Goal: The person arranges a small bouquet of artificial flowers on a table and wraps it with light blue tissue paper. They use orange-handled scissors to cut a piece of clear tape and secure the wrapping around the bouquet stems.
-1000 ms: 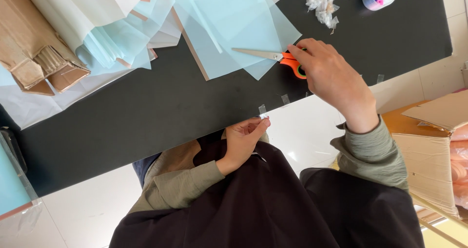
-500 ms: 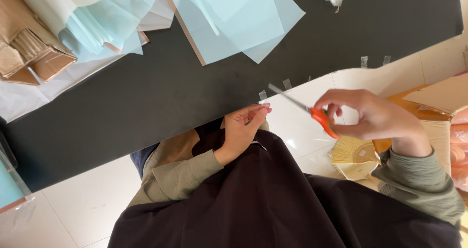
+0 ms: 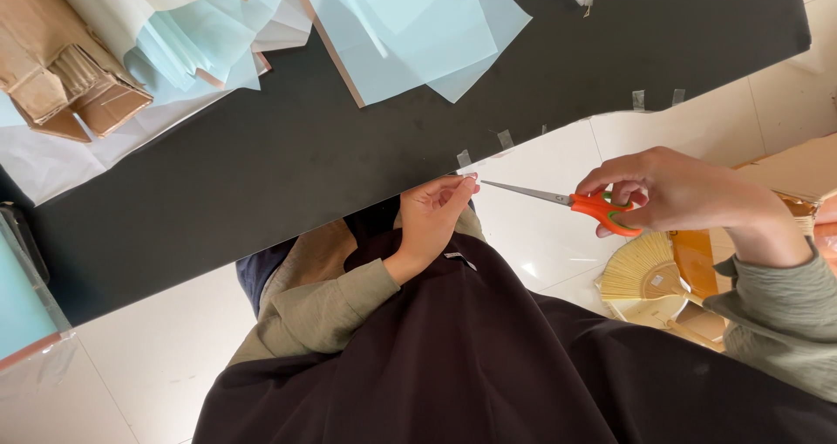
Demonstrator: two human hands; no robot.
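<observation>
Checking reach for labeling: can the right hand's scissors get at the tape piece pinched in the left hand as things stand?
Probably yes. The scissors in the right hand point at the small tape piece held by the left hand, with nothing between tip and tape.

table (image 3: 288, 165): spans the top of the view, edge running above the lap
paper sheets (image 3: 410, 34): on the table's far side
cardboard (image 3: 61, 78): on the table, far left
tape strips (image 3: 504, 139): along the table's near edge
scissors (image 3: 571, 202): right of the left hand (image 3: 432, 222), in the right hand (image 3: 671, 191)
fan (image 3: 645, 278): on the floor, below the right hand

One head-worn camera looks steeply down, close over the lap and the black table (image 3: 261, 174) edge.
</observation>
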